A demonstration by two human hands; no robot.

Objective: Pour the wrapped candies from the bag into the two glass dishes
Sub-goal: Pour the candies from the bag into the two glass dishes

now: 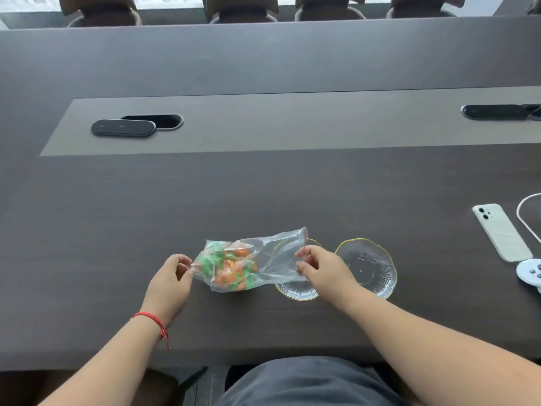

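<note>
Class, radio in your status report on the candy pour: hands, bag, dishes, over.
Left hand pinching bag bottom, right hand at its mouth. Candies all inside. Both dishes empty; bag overlaps near one. Nothing blocking.

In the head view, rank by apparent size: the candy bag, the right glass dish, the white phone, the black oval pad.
1. candy bag
2. right glass dish
3. white phone and black oval pad: look alike; the pad lies farther away, so unranked.
</note>
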